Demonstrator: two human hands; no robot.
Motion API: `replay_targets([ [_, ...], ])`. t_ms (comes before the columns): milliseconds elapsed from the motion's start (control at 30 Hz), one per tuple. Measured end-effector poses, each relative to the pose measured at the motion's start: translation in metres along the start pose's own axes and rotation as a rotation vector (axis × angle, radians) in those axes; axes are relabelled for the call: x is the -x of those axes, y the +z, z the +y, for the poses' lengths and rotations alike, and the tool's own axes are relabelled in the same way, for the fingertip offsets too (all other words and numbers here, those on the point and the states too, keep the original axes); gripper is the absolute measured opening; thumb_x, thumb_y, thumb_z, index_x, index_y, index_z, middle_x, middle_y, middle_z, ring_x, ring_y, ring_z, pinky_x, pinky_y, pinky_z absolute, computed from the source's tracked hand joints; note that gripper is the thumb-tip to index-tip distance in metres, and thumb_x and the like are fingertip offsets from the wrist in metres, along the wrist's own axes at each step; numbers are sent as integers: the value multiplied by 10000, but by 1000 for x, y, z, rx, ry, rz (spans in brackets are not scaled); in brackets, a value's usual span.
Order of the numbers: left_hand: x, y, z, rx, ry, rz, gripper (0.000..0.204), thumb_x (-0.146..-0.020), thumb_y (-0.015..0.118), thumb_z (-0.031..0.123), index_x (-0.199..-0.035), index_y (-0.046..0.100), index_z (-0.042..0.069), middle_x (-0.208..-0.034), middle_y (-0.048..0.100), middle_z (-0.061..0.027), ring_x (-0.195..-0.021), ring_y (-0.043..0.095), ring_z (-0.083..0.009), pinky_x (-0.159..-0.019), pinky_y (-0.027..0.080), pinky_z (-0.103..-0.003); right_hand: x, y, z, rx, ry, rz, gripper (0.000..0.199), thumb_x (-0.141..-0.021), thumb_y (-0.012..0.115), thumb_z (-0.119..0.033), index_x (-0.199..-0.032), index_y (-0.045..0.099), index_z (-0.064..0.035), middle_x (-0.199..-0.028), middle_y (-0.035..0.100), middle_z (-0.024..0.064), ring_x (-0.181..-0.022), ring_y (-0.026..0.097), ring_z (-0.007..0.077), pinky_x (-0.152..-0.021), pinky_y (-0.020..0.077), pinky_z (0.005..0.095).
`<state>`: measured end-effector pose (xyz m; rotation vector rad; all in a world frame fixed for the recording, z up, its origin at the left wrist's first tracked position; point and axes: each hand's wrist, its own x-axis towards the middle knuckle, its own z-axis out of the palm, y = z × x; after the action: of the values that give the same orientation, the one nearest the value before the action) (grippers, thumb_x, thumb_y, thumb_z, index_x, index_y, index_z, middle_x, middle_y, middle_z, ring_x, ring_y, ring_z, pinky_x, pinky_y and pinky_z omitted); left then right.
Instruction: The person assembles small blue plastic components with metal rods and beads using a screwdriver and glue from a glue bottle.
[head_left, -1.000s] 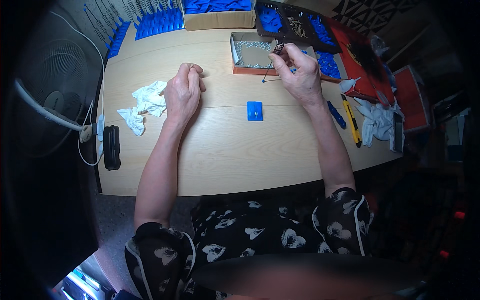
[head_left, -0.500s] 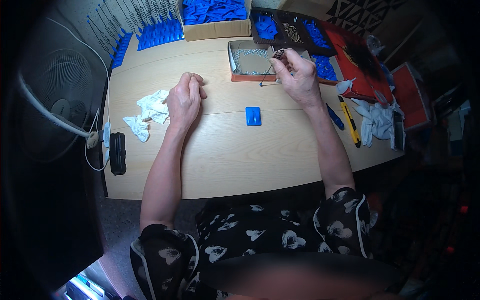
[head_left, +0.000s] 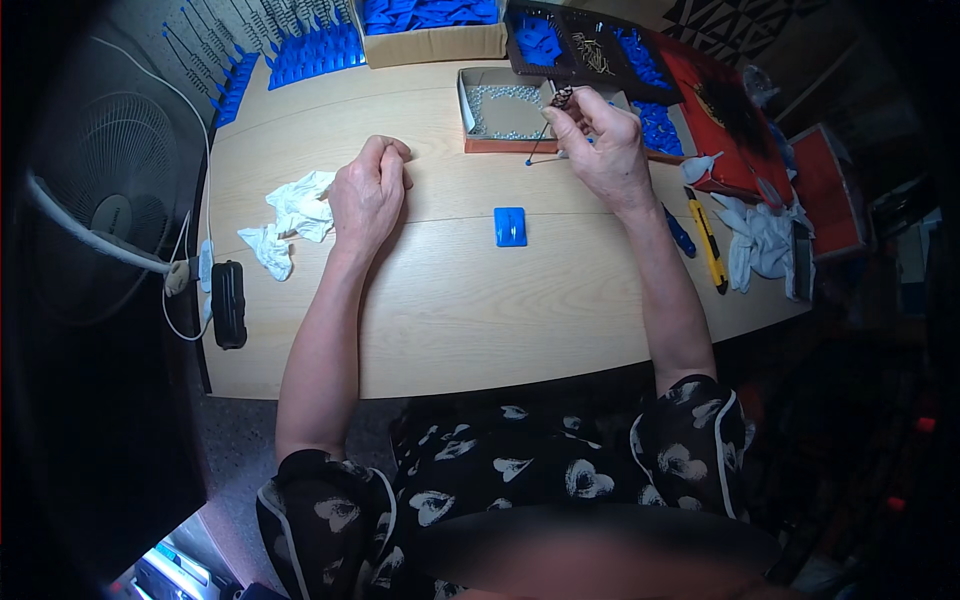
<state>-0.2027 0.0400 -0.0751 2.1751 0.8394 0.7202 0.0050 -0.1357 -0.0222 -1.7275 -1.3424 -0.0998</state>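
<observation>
My right hand is closed in a pinch over the front right of a shallow cardboard box of small shiny beads. It holds a thin dark rod with a blue tip pointing down; a dark coiled or beaded part shows at its upper end. My left hand rests on the table with its fingers curled in, and whatever may be inside them is hidden. Between the hands, closer to me, lies a small blue plastic piece with a raised ridge. A crumpled white cloth lies beside my left hand.
Blue stands with upright coiled rods line the far left. Behind are a carton of blue parts and a dark divided tray. A yellow utility knife and white gloves lie right; a black case and fan are left.
The whole view has shifted slightly. Both hands keep nearly the same pose, and the rod stays in my right hand.
</observation>
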Motion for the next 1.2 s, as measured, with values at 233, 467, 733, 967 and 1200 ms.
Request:
replay_targets([
  [233, -1, 1, 0, -6, 8, 3, 277, -1001, 452, 202, -931, 684, 67, -632, 677, -52, -601, 676, -229, -615, 516, -374, 0, 1, -2, 18, -8, -3, 146, -914, 689, -84, -861, 592, 11, -725, 687, 102, -626, 678, 143, -538, 521, 277],
  [467, -1, 0, -1, -8, 2, 7, 274, -1002, 461, 206, -942, 691, 68, -634, 678, -54, -601, 676, -230, -613, 517, -369, -1, 2, -3, 34, -34, 27, 137, -905, 692, -71, -875, 590, 16, -734, 688, 116, -636, 686, 157, -565, 540, 278],
  [733, 21, -7, 23, 381, 137, -144, 222, -890, 715, 132, -1076, 719, 12, -912, 727, -93, -691, 660, -106, -589, 517, -250, 8, -29, -36, -528, 175, 141, 140, -979, 625, -106, -1020, 619, 27, -779, 663, 65, -672, 643, 111, -592, 534, 245],
  [967, 47, -17, 76, 406, 462, -174, 262, -798, 818, 144, -1025, 737, 44, -931, 731, -64, -730, 669, -102, -567, 496, -236, 22, -44, -56, -724, 196, 173, 162, -997, 603, -132, -1039, 618, 24, -777, 657, 73, -654, 625, 103, -611, 519, 231],
  [1200, 50, -18, 76, 423, 505, -84, 83, -810, 785, 93, -848, 730, 45, -828, 728, -52, -644, 651, -100, -540, 497, -243, 27, -42, -67, -679, 171, 147, 169, -995, 609, -130, -1056, 615, 28, -800, 661, 89, -676, 644, 113, -602, 535, 236],
])
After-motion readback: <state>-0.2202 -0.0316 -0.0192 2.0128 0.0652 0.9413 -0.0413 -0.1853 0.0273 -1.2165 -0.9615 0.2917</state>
